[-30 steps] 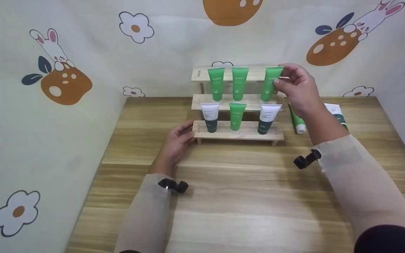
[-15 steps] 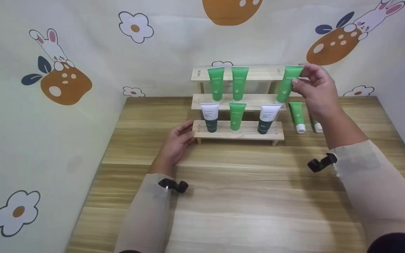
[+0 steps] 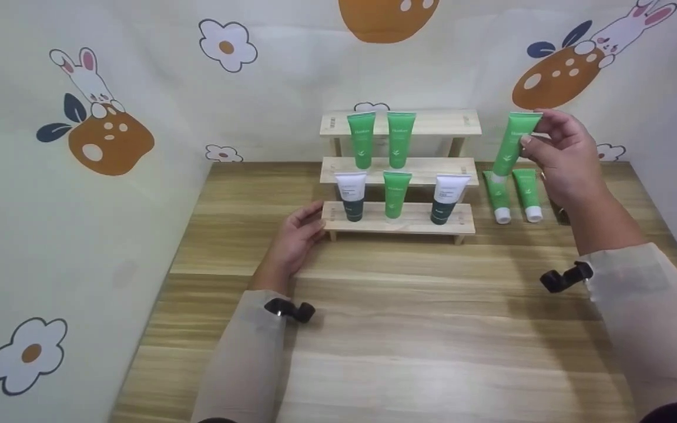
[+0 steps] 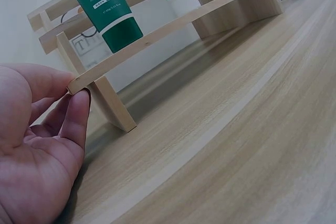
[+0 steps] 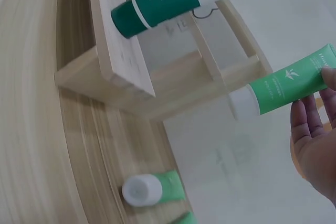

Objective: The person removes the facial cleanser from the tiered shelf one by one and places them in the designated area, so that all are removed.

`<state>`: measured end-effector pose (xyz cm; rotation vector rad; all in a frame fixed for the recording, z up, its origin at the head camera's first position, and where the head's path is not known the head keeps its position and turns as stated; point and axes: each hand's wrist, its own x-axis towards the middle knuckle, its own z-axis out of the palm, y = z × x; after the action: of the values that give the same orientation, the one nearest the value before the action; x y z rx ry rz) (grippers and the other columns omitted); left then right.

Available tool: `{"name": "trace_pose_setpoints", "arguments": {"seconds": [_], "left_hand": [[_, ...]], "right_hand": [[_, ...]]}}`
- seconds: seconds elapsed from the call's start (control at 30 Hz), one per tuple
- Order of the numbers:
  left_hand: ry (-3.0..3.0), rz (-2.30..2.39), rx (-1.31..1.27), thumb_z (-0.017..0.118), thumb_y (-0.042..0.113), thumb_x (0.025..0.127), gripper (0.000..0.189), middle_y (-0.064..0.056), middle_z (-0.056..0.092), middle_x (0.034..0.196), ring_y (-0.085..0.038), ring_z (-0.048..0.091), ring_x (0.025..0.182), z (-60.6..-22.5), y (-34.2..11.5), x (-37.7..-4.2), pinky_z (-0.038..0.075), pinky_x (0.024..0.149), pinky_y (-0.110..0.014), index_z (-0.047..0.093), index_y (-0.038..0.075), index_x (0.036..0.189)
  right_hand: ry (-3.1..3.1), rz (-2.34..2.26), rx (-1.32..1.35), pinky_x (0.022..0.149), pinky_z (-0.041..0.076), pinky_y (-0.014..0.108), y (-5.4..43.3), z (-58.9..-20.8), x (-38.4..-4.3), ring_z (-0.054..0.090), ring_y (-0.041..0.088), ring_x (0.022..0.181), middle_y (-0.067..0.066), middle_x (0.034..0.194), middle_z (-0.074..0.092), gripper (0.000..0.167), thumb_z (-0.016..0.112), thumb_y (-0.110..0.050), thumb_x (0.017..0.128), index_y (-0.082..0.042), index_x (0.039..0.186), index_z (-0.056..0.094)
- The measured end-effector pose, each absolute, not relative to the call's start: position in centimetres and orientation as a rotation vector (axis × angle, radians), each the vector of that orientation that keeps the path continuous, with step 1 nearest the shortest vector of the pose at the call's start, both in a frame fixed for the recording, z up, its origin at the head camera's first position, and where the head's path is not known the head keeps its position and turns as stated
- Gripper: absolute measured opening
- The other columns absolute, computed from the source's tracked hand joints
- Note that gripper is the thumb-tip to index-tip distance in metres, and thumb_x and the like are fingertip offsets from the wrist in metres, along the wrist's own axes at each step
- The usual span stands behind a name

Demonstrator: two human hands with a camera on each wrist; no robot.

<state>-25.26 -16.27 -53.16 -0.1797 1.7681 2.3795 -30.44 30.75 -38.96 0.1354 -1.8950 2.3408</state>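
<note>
My right hand [image 3: 567,155] pinches a green squeeze tube [image 3: 516,141] by its upper part, cap down, to the right of the wooden three-step rack [image 3: 400,227]. In the right wrist view the tube's white cap [image 5: 244,103] hangs free of the rack. With thumb and fingers my left hand [image 3: 296,235] pinches the left end of the rack's lowest step, as the left wrist view shows at the board's corner [image 4: 79,83]. Two green tubes [image 3: 362,141] [image 3: 400,141] stand on the middle step. On the lowest step a green tube [image 3: 396,194] stands between two white-and-dark-green tubes [image 3: 351,197] [image 3: 449,198].
Right of the rack, two green tubes [image 3: 498,197] [image 3: 528,195] lie on the wood-grain table [image 3: 409,317], caps toward me. Another item beside them is mostly hidden behind my right hand. A patterned backdrop [image 3: 291,76] rises behind and at the sides.
My right hand has carried the green tube rightward, from over the middle step to beyond the rack's right end, above the lying tubes. My left hand has stayed at the rack.
</note>
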Motion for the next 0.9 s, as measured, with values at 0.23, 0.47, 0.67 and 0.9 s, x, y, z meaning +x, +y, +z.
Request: {"name": "trace_pose_setpoints", "arguments": {"seconds": [0.23, 0.47, 0.67, 0.9], "left_hand": [[1.779, 2.377, -0.181, 0.059, -0.006, 0.103, 0.054, -0.015, 0.050, 0.161, -0.014, 0.062, 0.115, -52.9, -16.3, -25.2, 0.058, 0.089, -0.021, 0.050, 0.000, 0.156], [1.785, 2.380, -0.188, 0.061, -0.005, 0.101, 0.055, -0.013, 0.051, 0.162, -0.016, 0.062, 0.121, -53.1, -16.2, -25.2, 0.059, 0.094, -0.022, 0.052, 0.002, 0.155], [1.793, 2.365, -0.199, 0.062, -0.004, 0.101, 0.055, -0.013, 0.051, 0.162, -0.020, 0.062, 0.126, -53.1, -16.4, -25.3, 0.059, 0.098, -0.025, 0.052, 0.004, 0.155], [1.798, 2.354, -0.210, 0.062, -0.005, 0.101, 0.055, -0.011, 0.052, 0.161, -0.019, 0.064, 0.123, -53.2, -16.5, -25.4, 0.059, 0.098, -0.024, 0.054, 0.004, 0.154]], "right_hand": [[-1.867, 2.341, 0.096, 0.090, 0.064, 0.021, 33.2, -40.0, -30.2, 0.068, 0.017, 0.114, 0.005, 0.125, 0.069, 0.057, 0.080, -0.003, 0.093, -0.009, 0.145, 0.056], [-1.845, 2.352, -0.059, 0.088, 0.064, 0.021, 36.4, -41.3, -29.9, 0.067, 0.016, 0.112, 0.003, 0.126, 0.066, 0.064, 0.083, -0.006, 0.092, -0.016, 0.147, 0.054], [-1.822, 2.348, -0.165, 0.087, 0.064, 0.020, 39.3, -42.3, -29.5, 0.067, 0.014, 0.112, 0.001, 0.128, 0.064, 0.065, 0.082, -0.006, 0.092, -0.018, 0.148, 0.050], [-1.899, 2.278, -0.336, 0.084, 0.062, 0.016, 42.7, -43.8, -29.8, 0.062, 0.011, 0.118, -0.005, 0.132, 0.062, 0.065, 0.081, -0.014, 0.095, -0.025, 0.152, 0.052]]}}
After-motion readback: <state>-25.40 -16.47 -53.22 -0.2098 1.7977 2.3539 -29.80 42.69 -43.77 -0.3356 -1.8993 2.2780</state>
